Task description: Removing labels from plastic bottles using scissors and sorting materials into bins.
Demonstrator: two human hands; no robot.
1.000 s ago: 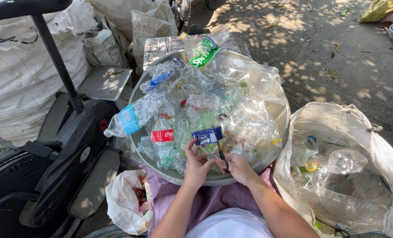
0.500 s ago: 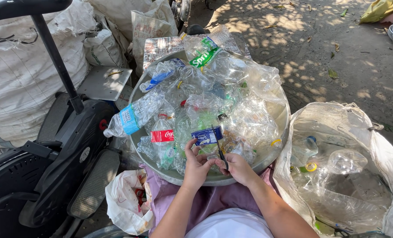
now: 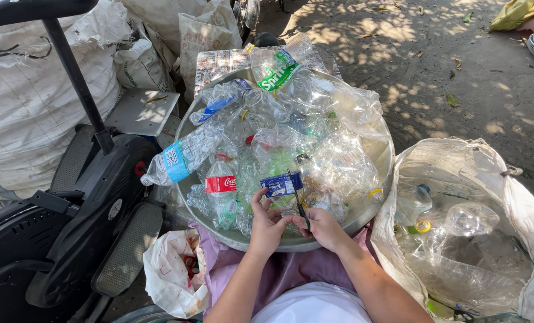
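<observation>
**Cutting a label at a basin of bottles**

Sitting behind a wide metal basin (image 3: 379,200) heaped with crushed clear plastic bottles. Left hand (image 3: 267,224) pinching the lower edge of a clear bottle (image 3: 282,164) with a blue label (image 3: 282,185), fingers closed on it at the near side of the heap. Right hand (image 3: 323,227) gripping a thin dark blade (image 3: 298,203), tip pointing up and touching the blue label; whether knife or scissors, impossible to tell. Both hands working just above the near rim, almost touching each other.

Lying in the heap: a red-labelled bottle (image 3: 222,185) just left of the hands, a bottle with a light blue label (image 3: 177,160) hanging over the left rim, a green-labelled bottle (image 3: 277,69) at the far edge. Standing to the right, a large white sack (image 3: 530,209) holding stripped clear bottles, one with a yellow cap ring (image 3: 422,225). Sitting below the basin at left, a small white bag (image 3: 168,272). Filling the left side, a black exercise machine (image 3: 69,203) in front of big white sacks (image 3: 27,101). Beyond, bare dirt ground (image 3: 458,66) in dappled shade.
</observation>
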